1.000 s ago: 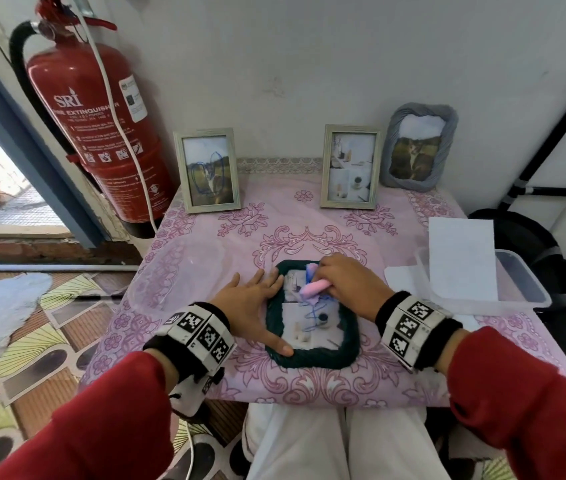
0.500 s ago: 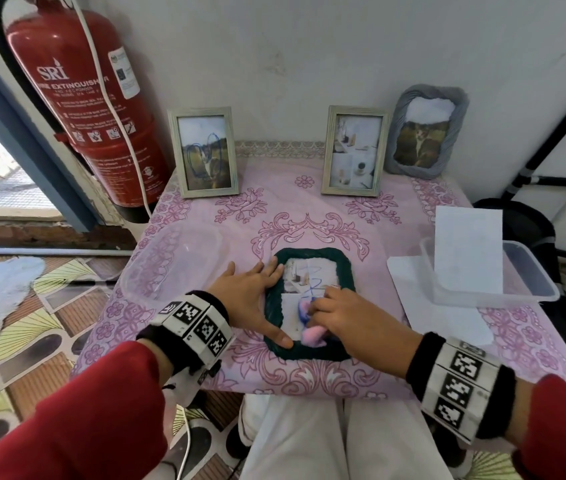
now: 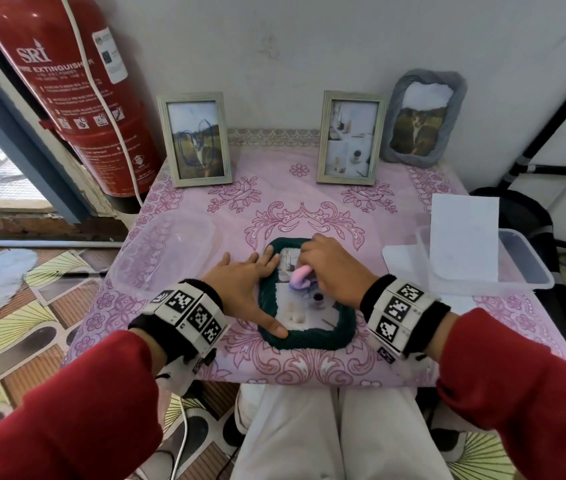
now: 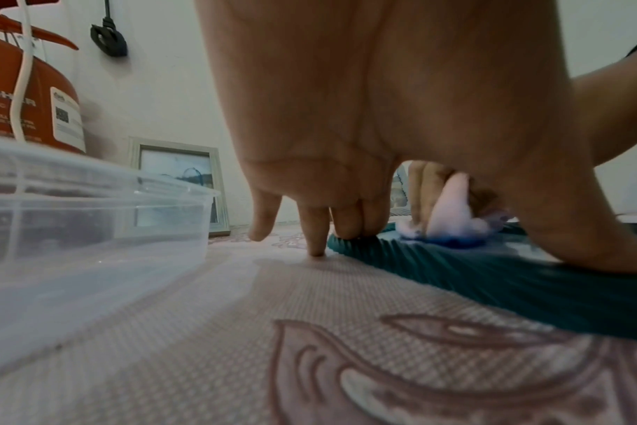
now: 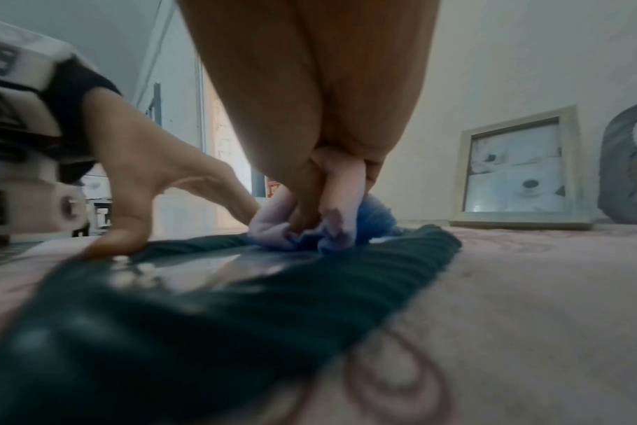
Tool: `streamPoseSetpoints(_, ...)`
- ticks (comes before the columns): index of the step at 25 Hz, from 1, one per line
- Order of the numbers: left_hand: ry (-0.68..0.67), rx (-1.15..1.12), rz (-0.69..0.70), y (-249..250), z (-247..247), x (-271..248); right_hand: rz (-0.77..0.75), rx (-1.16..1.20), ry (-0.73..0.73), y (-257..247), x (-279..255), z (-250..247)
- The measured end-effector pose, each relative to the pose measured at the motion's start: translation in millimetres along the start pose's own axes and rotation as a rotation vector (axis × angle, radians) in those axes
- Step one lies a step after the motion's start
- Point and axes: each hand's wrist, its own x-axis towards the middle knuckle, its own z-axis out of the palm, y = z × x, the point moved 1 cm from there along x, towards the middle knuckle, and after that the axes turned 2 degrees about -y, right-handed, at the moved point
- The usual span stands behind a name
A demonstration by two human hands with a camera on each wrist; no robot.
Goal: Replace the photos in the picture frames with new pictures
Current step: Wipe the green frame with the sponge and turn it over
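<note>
A dark green frame point(image 3: 309, 339) lies flat on the pink tablecloth point(image 3: 274, 209) near its front edge, its glass showing a pale photo. My left hand point(image 3: 250, 285) lies flat with spread fingers on the frame's left rim point(image 4: 455, 276), thumb on the lower rim. My right hand point(image 3: 333, 268) grips a wadded pink cloth point(image 3: 300, 277) stained blue and presses it on the glass point(image 5: 310, 230). At the back stand a wooden frame with a scribbled-over cat photo point(image 3: 195, 140), a second wooden frame point(image 3: 350, 136) and a grey frame point(image 3: 420, 117).
A clear plastic box point(image 3: 167, 251) sits left of the green frame, another point(image 3: 489, 268) at the right with a white sheet point(image 3: 461, 237) standing in it. A red fire extinguisher point(image 3: 67, 91) stands by the wall at the left. White trousers show under the table's front edge.
My right hand with the cloth slid from the top of the glass down to its lower part, then back up to the upper middle. The left hand kept its place on the frame.
</note>
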Motion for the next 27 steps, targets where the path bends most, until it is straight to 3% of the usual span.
streamPoseSetpoints(4,0.003,0.016,-0.019,1.1,-0.7,-2.0,-0.174,0.103,-0.013,-16.9,-34.0,17.3)
streamPoseSetpoints(8,0.004,-0.027,-0.012,0.9,1.1,-6.2,-0.275,0.012,-0.058,7.2,-57.9,16.0)
streamPoseSetpoints(14,-0.003,-0.06,0.0,-0.7,2.2,-4.8,-0.221,0.038,-0.017,35.4,-25.3,0.4)
streamPoseSetpoints(18,-0.02,-0.017,-0.022,1.0,-0.5,-1.8,-0.117,0.07,0.024,22.1,-0.7,5.3)
streamPoseSetpoints(27,-0.022,-0.074,0.008,1.9,-1.1,-3.7,-0.244,-0.056,-0.007,4.3,-57.4,16.9)
